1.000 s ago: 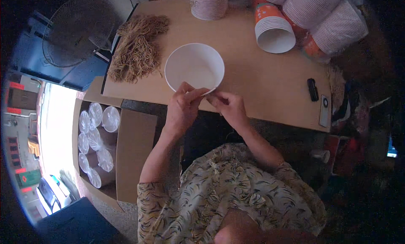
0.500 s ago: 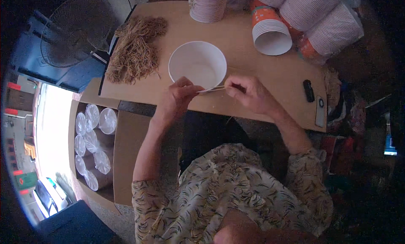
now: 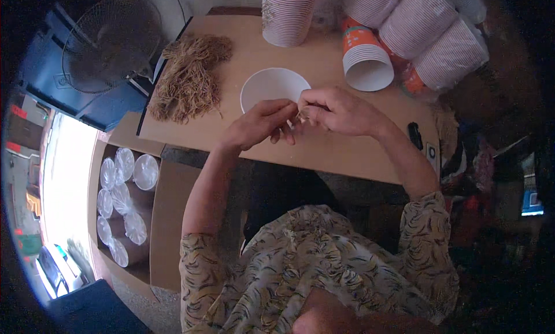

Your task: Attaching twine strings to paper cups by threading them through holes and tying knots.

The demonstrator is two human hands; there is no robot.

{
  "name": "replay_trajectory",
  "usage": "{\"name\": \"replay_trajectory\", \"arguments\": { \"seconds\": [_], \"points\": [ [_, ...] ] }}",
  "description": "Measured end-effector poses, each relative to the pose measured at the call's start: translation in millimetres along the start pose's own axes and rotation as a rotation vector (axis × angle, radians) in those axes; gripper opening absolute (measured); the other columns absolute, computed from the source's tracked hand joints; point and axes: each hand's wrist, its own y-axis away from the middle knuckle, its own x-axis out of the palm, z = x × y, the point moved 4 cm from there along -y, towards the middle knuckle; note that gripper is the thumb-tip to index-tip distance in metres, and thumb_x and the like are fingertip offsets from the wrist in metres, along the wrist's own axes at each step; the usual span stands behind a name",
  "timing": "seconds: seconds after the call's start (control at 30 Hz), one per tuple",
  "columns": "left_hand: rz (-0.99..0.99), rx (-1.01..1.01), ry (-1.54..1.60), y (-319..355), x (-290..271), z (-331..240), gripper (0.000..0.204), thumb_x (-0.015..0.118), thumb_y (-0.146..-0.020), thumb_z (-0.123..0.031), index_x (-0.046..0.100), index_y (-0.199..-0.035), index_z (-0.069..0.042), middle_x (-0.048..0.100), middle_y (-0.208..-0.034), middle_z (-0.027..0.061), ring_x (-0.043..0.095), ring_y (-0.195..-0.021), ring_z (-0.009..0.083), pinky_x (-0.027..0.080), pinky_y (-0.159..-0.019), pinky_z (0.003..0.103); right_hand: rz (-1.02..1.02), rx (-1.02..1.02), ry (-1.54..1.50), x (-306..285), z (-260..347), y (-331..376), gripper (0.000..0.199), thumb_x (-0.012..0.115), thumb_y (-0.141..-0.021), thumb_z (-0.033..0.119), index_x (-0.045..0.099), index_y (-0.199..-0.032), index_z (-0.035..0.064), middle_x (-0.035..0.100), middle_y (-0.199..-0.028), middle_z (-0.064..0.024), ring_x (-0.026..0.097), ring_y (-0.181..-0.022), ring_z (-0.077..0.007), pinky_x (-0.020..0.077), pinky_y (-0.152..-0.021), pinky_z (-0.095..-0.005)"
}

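Note:
A white paper bowl (image 3: 266, 88) lies on the brown table (image 3: 347, 149), its near rim under my fingers. My left hand (image 3: 260, 125) and my right hand (image 3: 332, 110) meet at that rim, fingertips pinched together on a thin tan string (image 3: 299, 118) that barely shows between them. A heap of the same tan strings (image 3: 188, 80) lies on the table to the left of the bowl.
Stacks of orange and white paper cups (image 3: 370, 59) lie at the back right, and one stack (image 3: 287, 16) stands upright behind the bowl. A small black object (image 3: 414, 135) rests near the right edge. An open cardboard box (image 3: 124, 201) of clear lids sits low left, a fan (image 3: 110, 39) beyond it.
Both hands have stayed at the bowl's near rim; the right hand drew apart to the right with the string, then closed back against the left fingers.

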Motion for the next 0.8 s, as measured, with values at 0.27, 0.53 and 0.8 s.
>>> {"name": "replay_trajectory", "arguments": {
  "seconds": [0.27,0.53,0.8],
  "points": [
    [-0.037,-0.060,0.106,-4,7,17,0.027,0.051,-0.103,-0.032,0.062,-0.097,-0.008,0.058,-0.080,-0.0046,0.055,-0.068,0.0040,0.043,-0.062,0.019,-0.038,0.265,-0.285,-6,-34,6,0.011,0.056,-0.098,0.013,0.059,-0.091,0.0051,0.055,-0.068,0.0054,0.048,-0.057,-0.0014,0.0361,-0.050,-0.0172],
    [-0.065,-0.091,0.164,0,11,22,0.026,0.055,-0.101,-0.032,0.063,-0.096,-0.007,0.058,-0.079,-0.0052,0.055,-0.069,0.0039,0.043,-0.063,0.019,-0.016,0.201,-0.268,-5,-35,15,0.010,0.054,-0.099,0.014,0.056,-0.095,0.0052,0.056,-0.072,0.0044,0.048,-0.058,-0.0019,0.0395,-0.051,-0.0187],
    [-0.099,-0.004,0.199,3,15,29,0.024,0.057,-0.100,-0.029,0.065,-0.102,-0.006,0.061,-0.082,-0.0037,0.057,-0.072,0.0043,0.046,-0.066,0.020,-0.085,0.098,-0.237,1,-39,21,0.008,0.053,-0.099,0.011,0.055,-0.096,0.0041,0.055,-0.077,0.0043,0.048,-0.063,-0.0026,0.0404,-0.057,-0.0194]
  ]
}}
